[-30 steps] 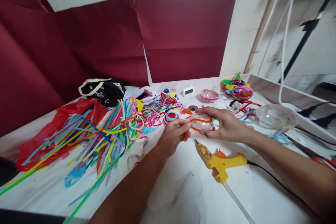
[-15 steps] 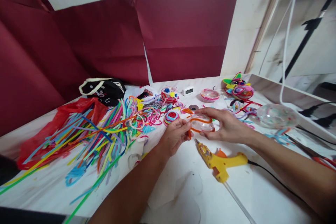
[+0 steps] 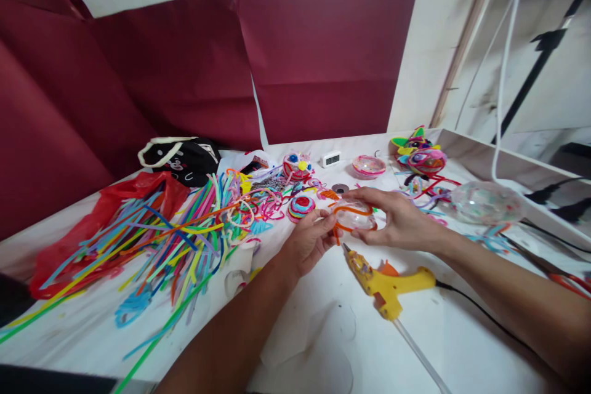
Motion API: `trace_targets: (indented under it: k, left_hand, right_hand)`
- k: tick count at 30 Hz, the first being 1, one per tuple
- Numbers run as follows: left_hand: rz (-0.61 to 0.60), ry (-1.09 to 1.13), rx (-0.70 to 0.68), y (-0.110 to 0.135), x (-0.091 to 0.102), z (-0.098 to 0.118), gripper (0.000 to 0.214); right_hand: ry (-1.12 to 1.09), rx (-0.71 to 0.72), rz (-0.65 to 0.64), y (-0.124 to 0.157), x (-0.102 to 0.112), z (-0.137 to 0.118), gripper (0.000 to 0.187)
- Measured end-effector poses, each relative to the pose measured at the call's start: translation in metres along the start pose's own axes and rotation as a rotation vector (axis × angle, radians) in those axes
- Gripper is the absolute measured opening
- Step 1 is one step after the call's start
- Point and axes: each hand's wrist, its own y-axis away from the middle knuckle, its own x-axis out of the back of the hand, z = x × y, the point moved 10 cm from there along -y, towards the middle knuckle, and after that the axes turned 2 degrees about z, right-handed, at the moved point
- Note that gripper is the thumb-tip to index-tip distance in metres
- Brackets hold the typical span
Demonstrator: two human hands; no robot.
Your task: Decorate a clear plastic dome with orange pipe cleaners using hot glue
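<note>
Between my hands is a clear plastic ball or half-shell [image 3: 353, 221]; I cannot tell which. An orange pipe cleaner [image 3: 351, 209] runs around it, one end hanging down at the left. My right hand [image 3: 392, 218] grips the clear shell from the right, thumb below and fingers on top. With thumb and fingertips, my left hand [image 3: 311, 237] pinches the orange pipe cleaner at the shell's left edge. Just below them a yellow hot glue gun [image 3: 392, 286] lies on the table, a clear glue stick in its back. Behind my left hand sits a coiled striped disc [image 3: 302, 206].
Loose coloured pipe cleaners [image 3: 198, 228] and a red plastic bag [image 3: 111, 209] spread over the left side. At the back stand a black bag [image 3: 184, 160], a white timer [image 3: 330, 160] and a pink-rimmed bowl [image 3: 369, 166]. To the right are a clear dome [image 3: 487, 203] and scissors [image 3: 549, 268].
My hands stay almost in place around the shell. The left fingers have shifted slightly along the orange pipe cleaner, and its loose end hangs a little differently.
</note>
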Motion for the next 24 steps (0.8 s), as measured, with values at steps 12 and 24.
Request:
trace_targets:
  k: [12, 24]
  left_hand:
    - [0.014, 0.093, -0.010, -0.0006, 0.0027, -0.0006, 0.019]
    - [0.009, 0.037, 0.015, 0.0013, 0.0010, -0.0015, 0.028]
  right_hand:
    - [0.003, 0.006, 0.021, 0.0000, 0.0031, 0.0012, 0.053]
    - [0.015, 0.021, 0.016, -0.0004, 0.0026, -0.0009, 0.052]
